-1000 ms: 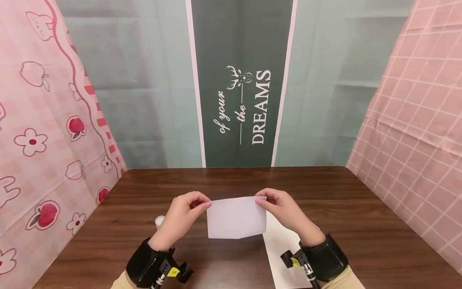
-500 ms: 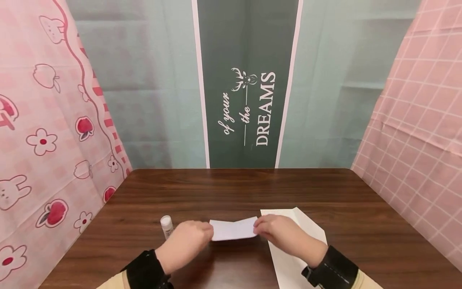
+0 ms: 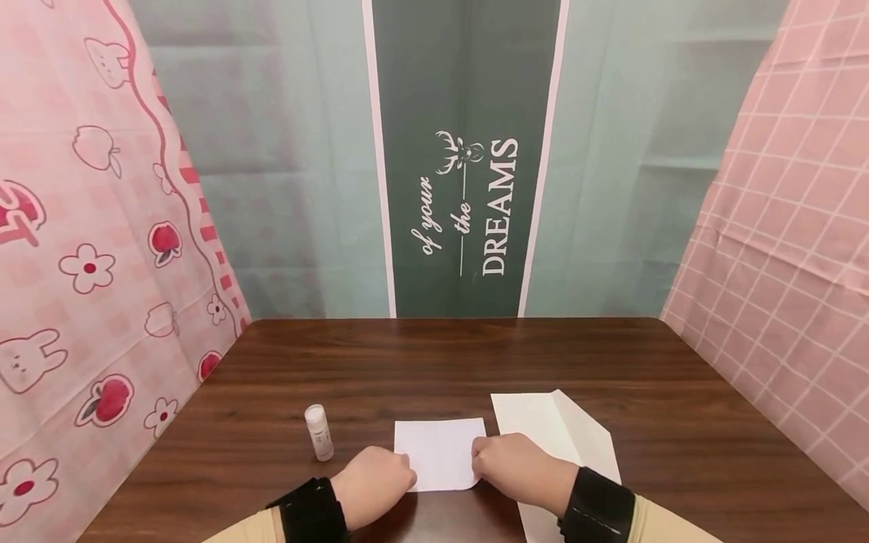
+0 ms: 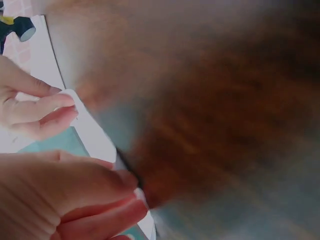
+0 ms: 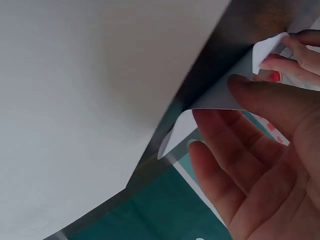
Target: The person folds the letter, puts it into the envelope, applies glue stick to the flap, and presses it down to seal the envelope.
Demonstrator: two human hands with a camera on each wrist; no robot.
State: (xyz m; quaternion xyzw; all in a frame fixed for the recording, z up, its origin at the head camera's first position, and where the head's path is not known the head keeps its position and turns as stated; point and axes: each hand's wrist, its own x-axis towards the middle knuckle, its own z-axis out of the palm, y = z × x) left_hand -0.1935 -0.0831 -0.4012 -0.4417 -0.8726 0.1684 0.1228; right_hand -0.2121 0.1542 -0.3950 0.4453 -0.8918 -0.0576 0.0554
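A small white sheet of paper is held by its two side edges low over the brown table, with a faint crease down its middle. My left hand pinches the left edge between thumb and fingers. On the other side my right hand pinches the right edge. In the left wrist view the paper is seen nearly edge-on between both hands. The right wrist view shows the near edge of the paper curling up under the thumb.
A white glue stick stands left of my left hand. Under my right forearm lies a larger white folded sheet on the table. Curtains hang behind and on both sides.
Both hands have come down and nearer with the paper, from raised upright to almost flat at the table. The glue stick has come into full view beside the left hand.
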